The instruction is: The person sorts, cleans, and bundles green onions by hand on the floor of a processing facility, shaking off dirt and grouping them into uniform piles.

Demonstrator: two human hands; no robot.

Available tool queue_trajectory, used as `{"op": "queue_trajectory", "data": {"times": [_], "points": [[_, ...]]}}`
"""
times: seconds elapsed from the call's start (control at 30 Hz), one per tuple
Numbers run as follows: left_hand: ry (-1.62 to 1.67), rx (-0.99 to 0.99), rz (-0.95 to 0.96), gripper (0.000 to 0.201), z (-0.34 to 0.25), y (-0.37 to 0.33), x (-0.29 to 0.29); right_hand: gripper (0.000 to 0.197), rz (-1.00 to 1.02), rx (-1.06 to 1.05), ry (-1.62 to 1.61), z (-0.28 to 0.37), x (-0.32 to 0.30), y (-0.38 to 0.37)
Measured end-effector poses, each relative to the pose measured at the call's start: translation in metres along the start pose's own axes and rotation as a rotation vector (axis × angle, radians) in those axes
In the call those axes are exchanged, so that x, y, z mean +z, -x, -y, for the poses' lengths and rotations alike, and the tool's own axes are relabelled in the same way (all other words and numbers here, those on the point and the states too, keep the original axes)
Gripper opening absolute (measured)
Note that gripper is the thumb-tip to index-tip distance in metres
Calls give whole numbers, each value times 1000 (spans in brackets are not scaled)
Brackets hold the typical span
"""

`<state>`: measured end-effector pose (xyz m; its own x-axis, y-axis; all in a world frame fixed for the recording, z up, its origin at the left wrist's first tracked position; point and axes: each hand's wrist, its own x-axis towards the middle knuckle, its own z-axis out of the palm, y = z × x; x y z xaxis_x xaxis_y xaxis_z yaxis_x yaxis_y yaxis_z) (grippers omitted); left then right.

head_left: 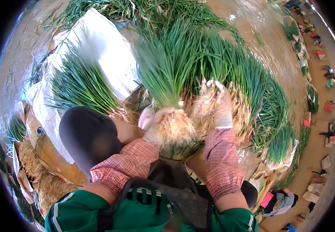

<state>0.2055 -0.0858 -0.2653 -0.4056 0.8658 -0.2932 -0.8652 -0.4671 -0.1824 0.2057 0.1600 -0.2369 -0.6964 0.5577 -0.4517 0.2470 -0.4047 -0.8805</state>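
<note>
My left hand (160, 118), in a pale glove, is closed around a bunch of spring onions (154, 77). Its bushy tan roots hang toward me and its green leaves fan away, blurred in part. To the right, my gloved right hand (223, 106) has its fingers curled at the pale bulbs of a few more spring onions (205, 98), whose roots hang beside the hand. Just beyond both hands lies a wide pile of spring onions (229, 58), bulbs toward me. A separate bundle of spring onions (86, 85) rests on a white sack at the left.
The white sack (115, 50) spreads across the left, near my bent knee (88, 135). Cut-off roots (43, 174) are heaped at the lower left. Another person (279, 201) sits at the lower right. Red containers (329, 106) and sacks line the floor along the right.
</note>
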Motion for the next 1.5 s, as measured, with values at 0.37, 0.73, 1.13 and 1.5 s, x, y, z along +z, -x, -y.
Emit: {"op": "queue_trajectory", "data": {"times": [0.37,0.73,1.13,1.5], "points": [[-369,332,-19,36,11,9,-40,22,101,27,-189,-71,44,86],[-409,193,50,42,5,4,-22,22,-3,-267,412,-92,21,89],[-794,29,-239,19,-12,12,6,22,45,182,-18,-46,8,94],[-951,-203,-204,19,8,-4,-11,41,36,-28,1078,-55,-19,91]]}}
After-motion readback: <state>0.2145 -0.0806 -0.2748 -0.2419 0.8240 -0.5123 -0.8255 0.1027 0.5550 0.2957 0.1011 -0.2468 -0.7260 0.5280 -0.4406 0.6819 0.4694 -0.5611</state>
